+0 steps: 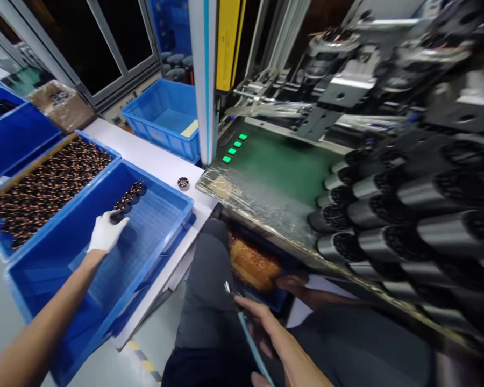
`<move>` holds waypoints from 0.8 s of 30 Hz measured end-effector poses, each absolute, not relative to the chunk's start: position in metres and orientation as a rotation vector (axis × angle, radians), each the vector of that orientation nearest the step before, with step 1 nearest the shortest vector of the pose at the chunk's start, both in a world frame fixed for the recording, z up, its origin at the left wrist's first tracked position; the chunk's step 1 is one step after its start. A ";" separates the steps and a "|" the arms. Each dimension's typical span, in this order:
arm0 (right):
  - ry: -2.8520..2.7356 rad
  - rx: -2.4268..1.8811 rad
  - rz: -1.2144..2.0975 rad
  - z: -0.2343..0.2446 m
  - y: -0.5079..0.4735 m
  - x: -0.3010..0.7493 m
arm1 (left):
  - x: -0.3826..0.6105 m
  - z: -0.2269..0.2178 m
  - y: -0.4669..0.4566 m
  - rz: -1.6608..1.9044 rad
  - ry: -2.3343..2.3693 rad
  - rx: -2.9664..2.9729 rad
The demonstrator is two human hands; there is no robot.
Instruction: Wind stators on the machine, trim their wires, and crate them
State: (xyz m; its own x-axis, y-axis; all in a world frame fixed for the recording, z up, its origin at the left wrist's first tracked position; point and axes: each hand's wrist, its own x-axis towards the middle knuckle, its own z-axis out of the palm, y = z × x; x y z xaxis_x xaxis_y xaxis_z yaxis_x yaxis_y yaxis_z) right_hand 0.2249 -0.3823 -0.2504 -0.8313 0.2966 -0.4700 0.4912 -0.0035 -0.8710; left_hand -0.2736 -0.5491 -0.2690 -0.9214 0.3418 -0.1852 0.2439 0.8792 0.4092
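My left hand, in a white glove, reaches into a blue bin. Its fingers are closed around a small dark copper-wound motor core at the near end of a short row. Several more copper-wound cores stand in that row, touching one another. Over my lap, my bare right hand grips a slim hand tool with a light blue handle and a metal tip; its exact kind cannot be made out. A single copper-wound core lies on the white table.
Beside my left hand, another bin is filled with copper-wound cores. An empty-looking blue crate stands behind. On the right, stacked metal cylinders sit on a green machine bed. A yellow-sided post rises between table and machine.
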 end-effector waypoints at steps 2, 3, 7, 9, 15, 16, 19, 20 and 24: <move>2.341 0.784 -1.863 -0.236 -0.373 0.207 | -0.241 -0.254 -0.553 0.661 2.689 0.601; 2.462 0.759 -1.801 -0.230 -0.367 0.197 | -0.221 -0.248 -0.556 0.700 2.626 0.681; 2.869 0.778 -1.440 -0.211 -0.339 0.151 | -0.141 -0.250 -0.564 0.640 2.478 0.950; 3.005 0.845 -1.243 -0.203 -0.324 0.125 | -0.118 -0.258 -0.563 0.507 2.578 1.038; 3.010 1.139 -0.818 -0.179 -0.297 0.053 | -0.120 -0.263 -0.560 0.607 2.559 0.896; 3.006 1.157 -0.799 -0.176 -0.294 0.043 | -0.123 -0.262 -0.562 0.677 2.510 0.829; 2.983 1.280 -0.733 -0.176 -0.279 0.012 | -0.129 -0.260 -0.568 0.807 2.412 0.728; 2.967 1.344 -0.711 -0.178 -0.272 0.001 | -0.129 -0.259 -0.569 0.812 2.408 0.726; 2.926 1.519 -0.692 -0.192 -0.245 -0.041 | -0.125 -0.257 -0.567 0.762 2.456 0.764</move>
